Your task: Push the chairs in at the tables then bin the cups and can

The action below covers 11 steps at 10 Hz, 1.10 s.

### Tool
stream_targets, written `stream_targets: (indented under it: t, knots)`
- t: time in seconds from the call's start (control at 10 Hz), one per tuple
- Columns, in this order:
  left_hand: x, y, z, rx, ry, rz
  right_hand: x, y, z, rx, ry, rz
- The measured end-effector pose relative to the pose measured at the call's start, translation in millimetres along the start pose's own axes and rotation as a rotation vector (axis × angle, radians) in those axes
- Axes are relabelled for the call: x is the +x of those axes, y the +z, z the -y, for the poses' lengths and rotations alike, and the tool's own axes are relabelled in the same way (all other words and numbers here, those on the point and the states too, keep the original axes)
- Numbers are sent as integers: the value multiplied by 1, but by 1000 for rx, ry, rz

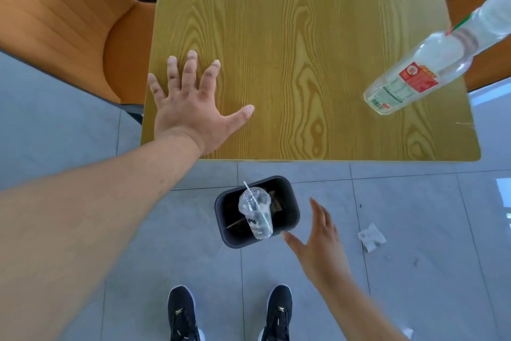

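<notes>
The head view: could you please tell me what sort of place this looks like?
Probably a canteen or cafe seating area: a wood-grain table flanked by orange chairs, a tiled floor, and a small bin holding a plastic cup.

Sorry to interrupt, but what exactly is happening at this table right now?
A person is clearing up. Their left hand lies flat on the wooden table, and their open right hand is beside a clear plastic cup at the mouth of the black bin. A plastic bottle is on the table.
</notes>
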State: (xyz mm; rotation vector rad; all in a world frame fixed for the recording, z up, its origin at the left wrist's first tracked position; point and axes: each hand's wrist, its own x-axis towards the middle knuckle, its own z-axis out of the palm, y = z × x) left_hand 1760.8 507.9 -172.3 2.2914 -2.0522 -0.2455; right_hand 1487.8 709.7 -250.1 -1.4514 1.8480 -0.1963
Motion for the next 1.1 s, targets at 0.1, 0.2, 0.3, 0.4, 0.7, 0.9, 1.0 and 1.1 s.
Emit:
stream_targets:
  t: [0.1,0.2,0.3,0.4,0.7,0.9,1.0,1.1]
  knots:
    - [0,-1,0,6,3,-8,4,-31,-1,22,2,-165]
    - [0,0,3,-4,6,-25,9,-80,26,207,-72,-483]
    - [1,4,5,-24,5,-48,27,-144,61,321,-297,-894]
    - [2,7,4,-27,8,-56,62,-191,89,433,-238,-901]
    - [0,1,-1,-9,-8,4,92,-145,142,369,-244,-494]
    - [-1,5,2,2,-2,0,-3,-43,93,195,-561,-244]
    - [0,5,2,5,6,-9,-4,-12,56,29,-434,-220]
    - [-3,1,2,2,3,12,2,1,47,-172,-95,48]
